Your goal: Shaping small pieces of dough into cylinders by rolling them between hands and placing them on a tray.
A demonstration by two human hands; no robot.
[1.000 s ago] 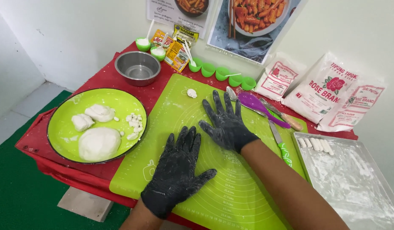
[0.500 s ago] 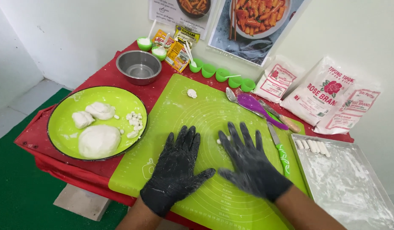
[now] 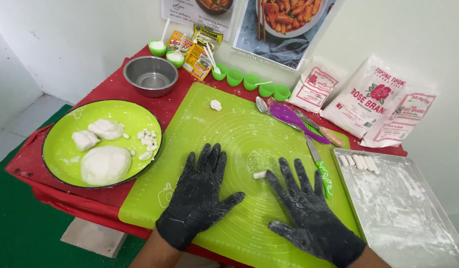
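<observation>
Your two hands lie flat and open on the mat [image 3: 229,134], fingers spread, gripping nothing; both wear black gloves dusted white. Your left hand [image 3: 199,196] rests palm down toward the mat's near edge. Your right hand [image 3: 308,216] lies beside it, and one small dough stick [image 3: 259,174] sits on the mat just off its fingertips [image 3: 273,177], close enough that you cannot tell whether they touch. One more dough bit [image 3: 216,104] sits near the mat's far edge.

On the plate [image 3: 61,159] to your left you have one big dough ball [image 3: 105,165], two smaller lumps [image 3: 98,134] and a scatter of little pieces [image 3: 146,141]. One steel bowl [image 3: 150,75] stands behind the plate. Along the far edge, count seven small green cups [image 3: 249,81]: two by the bowl and five in a row. Two yellow sachets [image 3: 197,52] lean near them. Three flour bags [image 3: 370,101] rest against the wall to your right. Between the mat and the bags lie one purple spoon [image 3: 289,116] and one green-handled knife [image 3: 319,166], with other utensils beside them too overlapped to count. One tray [image 3: 403,208] at right holds about six sticks [image 3: 359,161] in a row on flour.

The counter [image 3: 115,92] is covered in red cloth. The wall behind is white with two food posters [image 3: 284,30]; the floor at left is green matting [image 3: 21,228].
</observation>
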